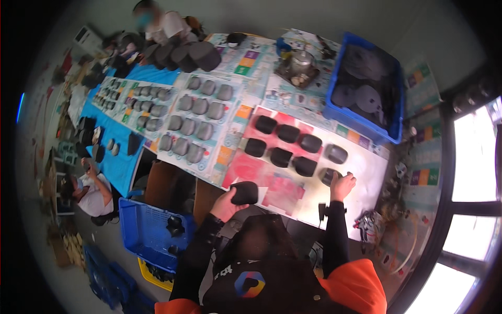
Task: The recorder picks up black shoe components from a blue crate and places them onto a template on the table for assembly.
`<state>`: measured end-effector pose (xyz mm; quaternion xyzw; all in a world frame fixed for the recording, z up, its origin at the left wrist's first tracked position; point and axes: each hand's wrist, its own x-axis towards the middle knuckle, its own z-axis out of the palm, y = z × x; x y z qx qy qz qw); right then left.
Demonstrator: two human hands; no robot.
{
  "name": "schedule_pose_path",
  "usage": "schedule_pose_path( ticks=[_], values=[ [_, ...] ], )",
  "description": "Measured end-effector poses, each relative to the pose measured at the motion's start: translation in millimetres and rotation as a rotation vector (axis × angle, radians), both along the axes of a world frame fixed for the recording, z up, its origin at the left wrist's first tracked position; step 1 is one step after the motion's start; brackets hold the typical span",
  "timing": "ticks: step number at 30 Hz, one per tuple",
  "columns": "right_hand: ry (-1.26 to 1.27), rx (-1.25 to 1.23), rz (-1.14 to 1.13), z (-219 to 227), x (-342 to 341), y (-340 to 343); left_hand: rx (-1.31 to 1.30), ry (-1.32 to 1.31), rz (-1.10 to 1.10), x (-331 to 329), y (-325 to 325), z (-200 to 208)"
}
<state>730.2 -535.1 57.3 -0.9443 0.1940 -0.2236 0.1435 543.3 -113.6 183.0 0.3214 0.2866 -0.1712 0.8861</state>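
My left hand (224, 206) grips a dark rounded-square piece (244, 193) by its left edge, just over the near edge of the table. Over to the right, my right hand (342, 187) has its fingers at a similar dark piece (329, 176) lying on the pale board; the fingertips partly cover it, and the hold looks like a grip on its right side. Close behind lies a greyer piece (336, 154). Several matching black pieces (281, 157) stand in rows on the red-stained part of the board (246, 170). What the pieces are for does not show.
A blue bin (328, 112) of dark pieces stands at the back right, near a metal kettle (301, 60). Grey pieces (188, 127) fill sheets leftward. A blue crate (138, 230) is at lower left. Two people, one person (170, 26) far and another person (94, 193) left, sit nearby.
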Motion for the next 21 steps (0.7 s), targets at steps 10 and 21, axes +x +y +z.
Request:
schedule_pose_path(
  ticks=[10, 21],
  values=[
    [0.838, 0.966, 0.724, 41.9, -82.9, 184.4, 0.515, 0.087, -0.15, 48.3, -5.5, -59.5],
    [0.628, 1.206, 0.192, -8.9, -88.8, 185.3, 1.294, -0.114, -0.326, 91.5, 37.1, -151.7]
  ],
)
